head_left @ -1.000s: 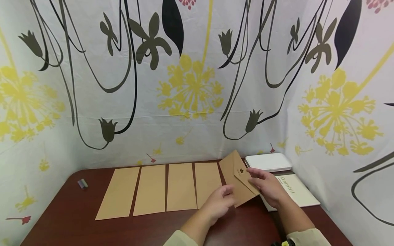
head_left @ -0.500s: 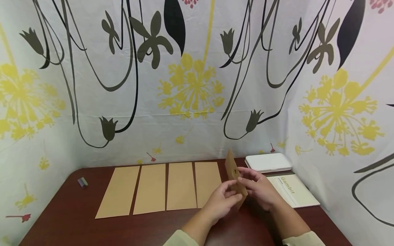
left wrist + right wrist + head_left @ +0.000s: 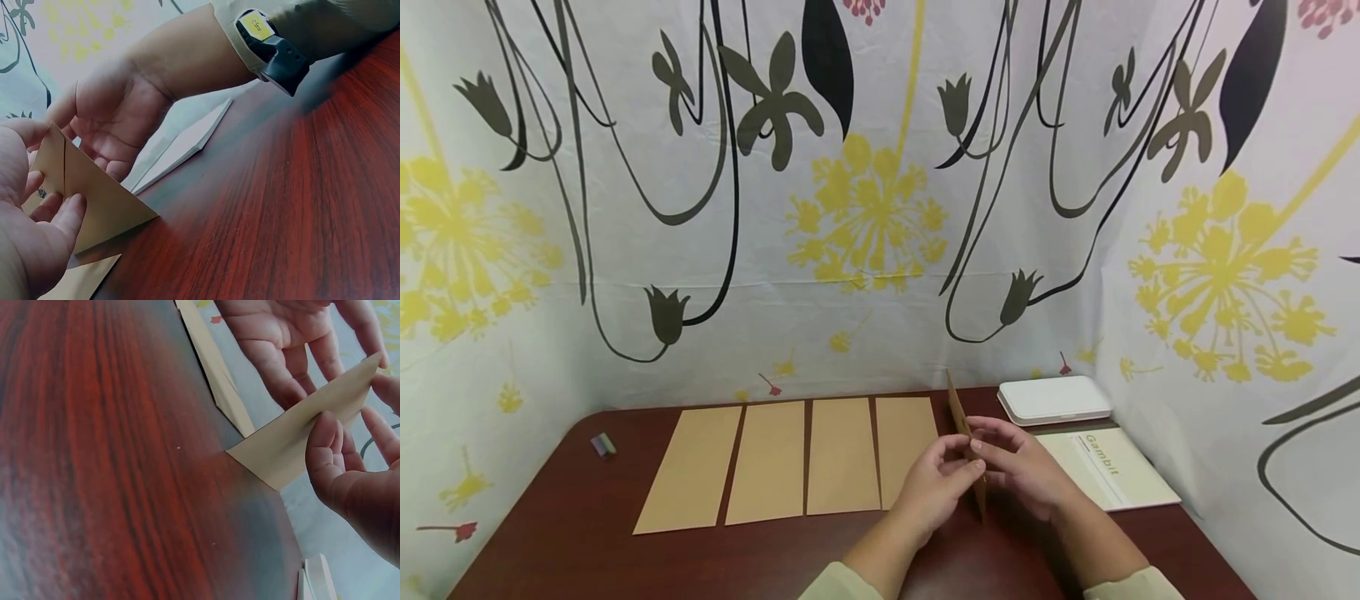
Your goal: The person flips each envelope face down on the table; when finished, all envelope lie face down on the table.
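Note:
A brown kraft envelope (image 3: 957, 408) stands nearly edge-on to the head view, held up between both hands. Its flap side, with a small dark print, faces the left hand in the left wrist view. The left hand (image 3: 932, 479) has its thumb and fingers on that face (image 3: 103, 209) and at the top edge. Opposite it, the right hand (image 3: 1026, 471) grips the upper edge, its thumb against the plain face (image 3: 294, 440) in the right wrist view. Part of the right hand's fingers is hidden behind the envelope. The envelope's lower edge is close over the table.
Several flat brown envelopes (image 3: 767, 462) lie in a row to the left on the dark red wooden table (image 3: 737, 567). A white case (image 3: 1054, 398) and a pad marked Gambit (image 3: 1120, 475) lie at the right. A small grey-purple piece (image 3: 602, 446) is far left.
The envelope has turned from showing its flap side to nearly edge-on in the head view. The left hand has come onto it, and the right hand has moved left with it.

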`<state>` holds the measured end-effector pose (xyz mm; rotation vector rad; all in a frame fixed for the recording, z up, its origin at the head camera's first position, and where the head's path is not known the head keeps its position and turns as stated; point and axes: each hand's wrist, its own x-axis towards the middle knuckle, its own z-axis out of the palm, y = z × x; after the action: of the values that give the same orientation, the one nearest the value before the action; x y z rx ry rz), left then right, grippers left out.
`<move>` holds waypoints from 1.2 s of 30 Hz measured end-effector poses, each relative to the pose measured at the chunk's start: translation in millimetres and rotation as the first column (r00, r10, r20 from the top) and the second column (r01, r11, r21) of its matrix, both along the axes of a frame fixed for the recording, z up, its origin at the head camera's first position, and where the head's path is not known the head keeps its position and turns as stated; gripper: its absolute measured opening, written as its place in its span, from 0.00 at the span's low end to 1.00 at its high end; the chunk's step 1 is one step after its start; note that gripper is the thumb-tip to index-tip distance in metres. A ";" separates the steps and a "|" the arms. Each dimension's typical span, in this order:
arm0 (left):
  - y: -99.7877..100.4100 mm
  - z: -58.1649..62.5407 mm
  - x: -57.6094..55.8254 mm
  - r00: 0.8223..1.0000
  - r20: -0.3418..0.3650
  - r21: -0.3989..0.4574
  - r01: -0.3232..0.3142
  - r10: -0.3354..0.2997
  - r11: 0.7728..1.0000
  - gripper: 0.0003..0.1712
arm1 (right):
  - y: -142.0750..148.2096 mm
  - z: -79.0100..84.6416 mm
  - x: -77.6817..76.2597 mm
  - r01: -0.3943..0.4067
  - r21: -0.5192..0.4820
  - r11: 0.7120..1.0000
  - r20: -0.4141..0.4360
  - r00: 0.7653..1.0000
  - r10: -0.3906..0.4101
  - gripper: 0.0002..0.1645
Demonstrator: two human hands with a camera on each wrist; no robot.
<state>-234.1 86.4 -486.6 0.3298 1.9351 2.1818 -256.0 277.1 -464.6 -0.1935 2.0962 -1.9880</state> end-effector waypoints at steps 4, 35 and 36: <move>-0.9 1.1 -0.4 1.000 0.003 0.004 -0.011 0.011 1.000 0.29 | 1.6 -3.5 -1.7 -0.027 -0.006 1.000 -0.010 1.000 0.027 0.34; -8.3 -5.6 -7.3 0.993 0.020 -0.105 -0.112 0.115 0.988 0.34 | 27.8 -18.9 -16.9 0.203 0.193 0.960 -0.014 0.979 -0.204 0.33; -8.8 -5.5 -7.1 0.994 0.018 -0.111 -0.107 0.110 0.988 0.35 | 28.6 -19.3 -17.6 0.206 0.188 0.960 -0.017 0.978 -0.207 0.33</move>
<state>-241.1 77.7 -492.2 0.1833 2.0960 2.1219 -273.6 305.7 -484.0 0.0663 2.3723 -1.8769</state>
